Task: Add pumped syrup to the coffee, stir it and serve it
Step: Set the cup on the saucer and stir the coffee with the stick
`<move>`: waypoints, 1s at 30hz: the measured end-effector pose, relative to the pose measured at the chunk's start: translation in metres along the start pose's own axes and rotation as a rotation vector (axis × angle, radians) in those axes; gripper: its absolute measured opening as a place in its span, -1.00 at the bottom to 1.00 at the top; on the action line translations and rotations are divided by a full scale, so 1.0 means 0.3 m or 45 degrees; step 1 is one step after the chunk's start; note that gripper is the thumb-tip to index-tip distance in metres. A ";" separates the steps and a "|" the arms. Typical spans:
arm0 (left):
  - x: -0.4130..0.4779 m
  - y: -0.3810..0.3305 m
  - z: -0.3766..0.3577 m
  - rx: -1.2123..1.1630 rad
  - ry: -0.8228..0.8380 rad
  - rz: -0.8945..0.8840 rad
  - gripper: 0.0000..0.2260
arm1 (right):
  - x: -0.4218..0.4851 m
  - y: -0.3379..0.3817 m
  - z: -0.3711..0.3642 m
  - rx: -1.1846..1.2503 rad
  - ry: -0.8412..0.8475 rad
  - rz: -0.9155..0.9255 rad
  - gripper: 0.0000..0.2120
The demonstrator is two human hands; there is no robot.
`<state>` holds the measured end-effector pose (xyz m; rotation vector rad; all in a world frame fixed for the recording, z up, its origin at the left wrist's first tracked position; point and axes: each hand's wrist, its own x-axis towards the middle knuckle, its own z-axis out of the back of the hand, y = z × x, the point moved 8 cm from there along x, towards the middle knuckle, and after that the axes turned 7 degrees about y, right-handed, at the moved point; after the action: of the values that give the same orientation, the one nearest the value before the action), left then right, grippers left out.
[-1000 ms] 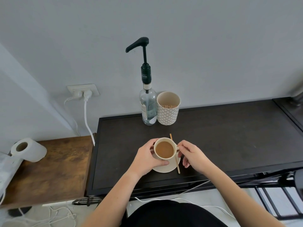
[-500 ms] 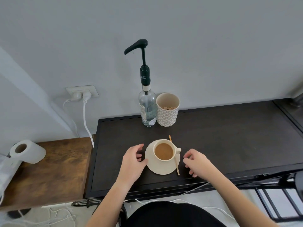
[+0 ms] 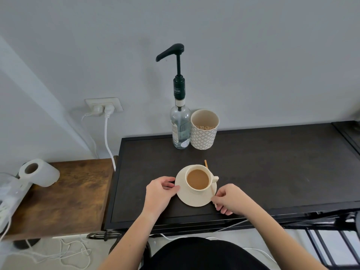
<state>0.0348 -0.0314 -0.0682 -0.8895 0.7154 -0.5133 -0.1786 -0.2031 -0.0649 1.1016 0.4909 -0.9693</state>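
Cream ceramic is what I see at the centre: the coffee cup (image 3: 198,180) sits upright on its saucer (image 3: 191,199) on the dark tabletop (image 3: 272,162), near the front edge, full of milky brown coffee, its handle pointing to my right. A wooden stir stick (image 3: 211,187) lies across the saucer's right side, long axis running from the far side toward me, tilted slightly right at the near end. My left hand (image 3: 158,193) has its fingers (image 3: 171,189) pinched on the saucer's left rim; my right hand (image 3: 230,199) has fingers together on the stick's near end — half a second ago both hands were off to the sides, clear of saucer and stick. Behind, the syrup bottle (image 3: 180,129) stands against the wall, its black pump spout aimed left; the collar carries lettering ending in "SSEIRE", the rest unreadable. A patterned cup (image 3: 204,129) stands just beside it, on the right.
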 end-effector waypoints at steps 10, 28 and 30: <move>0.009 0.011 0.000 -0.043 -0.009 0.024 -0.77 | -0.169 0.009 0.245 0.084 -0.428 0.300 -0.85; 0.014 0.022 0.000 -0.168 0.009 0.079 -0.77 | -0.311 0.251 0.269 -0.532 -0.383 0.288 -0.79; 0.012 0.022 -0.001 -0.176 0.015 0.085 -0.78 | -0.292 0.295 0.243 -0.446 -0.401 0.360 -0.80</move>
<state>0.0377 -0.0304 -0.0750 -0.9888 0.7959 -0.4132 -0.1578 -0.2227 0.0765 0.6650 0.2271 -0.7539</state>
